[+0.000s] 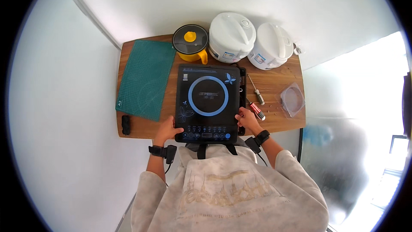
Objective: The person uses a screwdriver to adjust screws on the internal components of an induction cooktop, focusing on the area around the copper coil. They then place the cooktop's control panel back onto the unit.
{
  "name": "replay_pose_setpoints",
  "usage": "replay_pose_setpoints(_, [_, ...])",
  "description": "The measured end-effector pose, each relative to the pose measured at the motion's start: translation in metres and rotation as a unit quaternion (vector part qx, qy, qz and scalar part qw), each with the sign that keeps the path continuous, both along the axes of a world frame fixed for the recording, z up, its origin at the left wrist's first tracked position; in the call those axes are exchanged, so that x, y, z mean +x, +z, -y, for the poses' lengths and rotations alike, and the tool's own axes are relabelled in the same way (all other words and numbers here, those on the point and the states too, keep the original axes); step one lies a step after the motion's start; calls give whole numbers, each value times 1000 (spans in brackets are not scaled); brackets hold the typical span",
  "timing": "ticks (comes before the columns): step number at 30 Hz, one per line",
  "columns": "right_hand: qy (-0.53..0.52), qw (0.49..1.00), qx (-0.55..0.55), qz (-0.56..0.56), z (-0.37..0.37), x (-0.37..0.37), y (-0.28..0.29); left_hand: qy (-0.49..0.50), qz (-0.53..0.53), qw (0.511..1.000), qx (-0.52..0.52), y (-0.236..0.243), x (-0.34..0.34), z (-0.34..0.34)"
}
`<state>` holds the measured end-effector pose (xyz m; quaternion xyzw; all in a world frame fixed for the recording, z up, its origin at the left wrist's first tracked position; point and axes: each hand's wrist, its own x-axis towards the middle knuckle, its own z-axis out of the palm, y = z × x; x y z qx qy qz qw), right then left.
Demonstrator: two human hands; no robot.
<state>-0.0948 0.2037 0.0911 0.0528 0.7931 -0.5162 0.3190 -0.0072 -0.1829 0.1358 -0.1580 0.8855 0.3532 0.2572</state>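
A black induction cooker top panel (pixel 208 120) with a blue ring and a row of touch keys lies in front of me, close to my body. My left hand (pixel 168 129) grips its lower left edge, the thumb over the top face and the other fingers partly hidden. On the opposite side, my right hand (pixel 246 118) is closed at the panel's right edge, near the lower corner. Along that right side the black cooker base (pixel 243 88) shows, with vents and open inner parts; the panel covers most of it. Both wrists wear black straps with small boxes.
Right of the cooker lie a screwdriver (pixel 256 90), a red-handled screwdriver (pixel 257 111) and a clear plastic box (pixel 293 99). Behind stand a yellow pot (pixel 191 43) and two white rice cookers (pixel 231 36) (pixel 270 46). A green cutting mat (pixel 146 77) and a black object (pixel 125 125) are left.
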Motion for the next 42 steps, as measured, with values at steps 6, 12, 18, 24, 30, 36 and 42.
replay_pose_setpoints(6, [50, 978, 62, -192, -46, 0, -53, -44, 1, 999, -7, -18, -32, -33])
replay_pose_setpoints(12, [15, 985, 71, -156, -51, -10, -48, -53, -17, 998, -20, -27, -40, -48])
replay_pose_setpoints(18, [-49, 998, 8, -50, -54, -11, -45, -52, -63, 996, -25, -42, -32, -54])
replay_pose_setpoints(24, [-45, 998, 31, -37, -54, -13, -44, -47, -42, 998, -21, -39, -33, -57])
replay_pose_setpoints(30, [-19, 988, 65, -136, -56, -11, -75, -45, -95, 994, -26, -54, -19, -56])
replay_pose_setpoints(36, [68, 981, 83, -162, -60, -13, -81, 1, -79, 997, 21, -68, -15, -55])
replay_pose_setpoints(42, [113, 976, 115, -145, -59, -51, -43, -3, -31, 1000, 2, -90, -12, -36])
